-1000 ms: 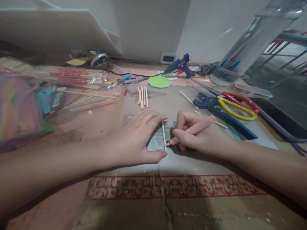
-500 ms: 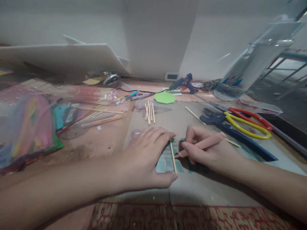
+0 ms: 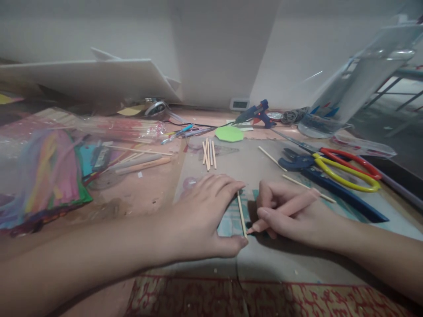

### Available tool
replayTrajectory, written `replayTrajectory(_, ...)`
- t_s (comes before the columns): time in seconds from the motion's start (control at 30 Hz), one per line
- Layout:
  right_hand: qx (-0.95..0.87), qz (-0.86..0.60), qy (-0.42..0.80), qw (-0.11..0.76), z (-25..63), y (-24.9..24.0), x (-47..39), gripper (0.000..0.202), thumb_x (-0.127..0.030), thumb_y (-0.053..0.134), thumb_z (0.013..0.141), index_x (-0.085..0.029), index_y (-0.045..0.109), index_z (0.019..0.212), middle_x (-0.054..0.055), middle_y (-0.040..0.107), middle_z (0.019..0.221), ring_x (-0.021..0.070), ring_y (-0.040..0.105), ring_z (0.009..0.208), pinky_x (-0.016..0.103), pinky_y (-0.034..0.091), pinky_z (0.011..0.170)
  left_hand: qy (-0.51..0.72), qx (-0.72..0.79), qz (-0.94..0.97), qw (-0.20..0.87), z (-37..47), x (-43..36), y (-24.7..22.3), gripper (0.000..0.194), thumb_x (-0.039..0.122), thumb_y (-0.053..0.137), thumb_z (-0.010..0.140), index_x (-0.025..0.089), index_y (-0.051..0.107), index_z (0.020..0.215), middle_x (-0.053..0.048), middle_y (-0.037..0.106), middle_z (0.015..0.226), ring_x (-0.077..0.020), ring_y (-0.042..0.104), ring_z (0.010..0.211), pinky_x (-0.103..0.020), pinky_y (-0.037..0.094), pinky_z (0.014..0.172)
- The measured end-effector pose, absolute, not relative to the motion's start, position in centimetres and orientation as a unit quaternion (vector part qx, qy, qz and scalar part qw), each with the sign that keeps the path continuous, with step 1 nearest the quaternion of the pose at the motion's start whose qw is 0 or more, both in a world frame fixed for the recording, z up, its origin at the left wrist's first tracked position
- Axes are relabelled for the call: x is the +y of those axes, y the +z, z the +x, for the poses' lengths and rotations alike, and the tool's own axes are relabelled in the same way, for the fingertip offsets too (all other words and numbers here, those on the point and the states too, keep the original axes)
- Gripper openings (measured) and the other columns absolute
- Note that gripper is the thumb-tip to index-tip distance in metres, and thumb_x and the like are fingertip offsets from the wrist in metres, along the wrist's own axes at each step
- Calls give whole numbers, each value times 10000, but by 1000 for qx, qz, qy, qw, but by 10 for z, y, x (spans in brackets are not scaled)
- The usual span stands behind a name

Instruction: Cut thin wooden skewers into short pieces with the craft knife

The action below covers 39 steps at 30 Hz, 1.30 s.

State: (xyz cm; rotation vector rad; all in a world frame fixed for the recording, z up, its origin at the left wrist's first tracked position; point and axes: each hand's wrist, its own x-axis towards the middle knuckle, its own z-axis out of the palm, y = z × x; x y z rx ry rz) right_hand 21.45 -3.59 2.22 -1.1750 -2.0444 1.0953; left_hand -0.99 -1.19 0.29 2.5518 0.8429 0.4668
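My left hand (image 3: 211, 215) presses a short wooden stick (image 3: 242, 213) onto the work sheet (image 3: 198, 259), fingertips at its far end and thumb at its near end. My right hand (image 3: 291, 215) is closed round a pink pen (image 3: 291, 208), whose tip rests beside the stick's near end. Teal marks show on the sheet under and around the stick. Several short sticks (image 3: 209, 154) lie in a small group beyond my left hand. Two longer sticks lie to the right, one (image 3: 272, 158) touching the blue cutters (image 3: 297, 162), the other (image 3: 309, 188) behind my right hand.
Red and yellow-handled scissors (image 3: 346, 171) lie across the cutters. Behind stand a blue glue gun (image 3: 257, 114), a green paper octagon (image 3: 229, 133) and a clear container (image 3: 330, 101). At left are colourful strips (image 3: 56, 167), pens (image 3: 142, 165) and bagged sticks (image 3: 122, 127).
My right hand has moved the pen tip nearer along the stick, from about its middle to its near end. My left hand keeps its hold. The view has shifted slightly.
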Motion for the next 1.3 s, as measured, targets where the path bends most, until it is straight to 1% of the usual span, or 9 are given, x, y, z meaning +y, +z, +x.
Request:
replayTrajectory(0.13, -757, -446, 394, 270, 213, 23, -35, 226, -235, 641, 866, -225, 499, 691, -1, 665, 555, 124, 625, 495, 187, 436, 441, 170, 306, 914, 203, -10, -12, 2, 756, 456, 775, 768, 168, 471, 1397, -170, 530, 1421, -378, 433, 1394, -578, 397, 1159)
replayTrajectory(0.27, -739, -479, 371, 296, 210, 20, -31, 245, -302, 618, 916, -223, 529, 703, 24, 695, 581, 151, 675, 542, 213, 487, 479, 165, 306, 915, 205, -10, -12, 3, 758, 478, 769, 776, 161, 478, 1400, -169, 535, 1417, -373, 444, 1380, -580, 393, 1161)
replayTrajectory(0.43, -736, -488, 353, 310, 211, 19, -30, 270, -346, 646, 915, -225, 540, 698, 27, 699, 577, 160, 680, 556, 229, 500, 497, 158, 308, 916, 204, -11, -12, 4, 777, 477, 766, 779, 144, 464, 1412, -182, 516, 1436, -369, 429, 1391, -577, 390, 1164)
replayTrajectory(0.57, -736, -486, 365, 298, 211, 20, -31, 260, -331, 640, 917, -232, 523, 708, 20, 696, 571, 159, 671, 546, 230, 490, 481, 163, 306, 916, 202, -11, -12, 3, 745, 477, 752, 791, 178, 463, 1410, -171, 520, 1436, -372, 436, 1389, -590, 395, 1153)
replayTrajectory(0.67, -730, -486, 381, 292, 211, 20, -32, 260, -322, 639, 917, -235, 508, 711, 7, 688, 557, 151, 662, 529, 220, 480, 464, 163, 307, 916, 201, -11, -12, 3, 750, 480, 755, 786, 166, 470, 1404, -175, 525, 1430, -377, 437, 1387, -589, 396, 1154)
replayTrajectory(0.77, -732, -497, 351, 305, 210, 21, -30, 279, -346, 626, 925, -226, 539, 689, 19, 685, 571, 147, 658, 530, 223, 483, 468, 164, 308, 916, 199, -10, -11, 3, 772, 483, 770, 771, 147, 478, 1402, -176, 532, 1416, -376, 448, 1376, -574, 395, 1160)
replayTrajectory(0.9, -736, -514, 325, 297, 209, 23, -26, 302, -351, 640, 909, -215, 566, 650, 37, 674, 593, 154, 658, 543, 239, 496, 484, 161, 307, 917, 197, -10, -12, 3, 780, 484, 771, 775, 126, 479, 1404, -180, 532, 1413, -376, 446, 1373, -572, 397, 1158)
replayTrajectory(1.03, -739, -509, 316, 308, 209, 22, -25, 306, -365, 621, 922, -204, 596, 663, 43, 666, 616, 149, 648, 531, 245, 488, 478, 161, 306, 918, 196, -10, -12, 4, 776, 491, 764, 778, 124, 483, 1401, -178, 533, 1410, -370, 452, 1363, -566, 396, 1160)
replayTrajectory(1.3, -746, -491, 325, 312, 212, 18, -28, 278, -357, 624, 938, -214, 587, 703, 24, 662, 590, 155, 660, 551, 238, 492, 489, 163, 300, 922, 184, -11, -11, 3, 791, 504, 746, 799, 107, 458, 1420, -189, 514, 1426, -360, 437, 1377, -538, 384, 1172)
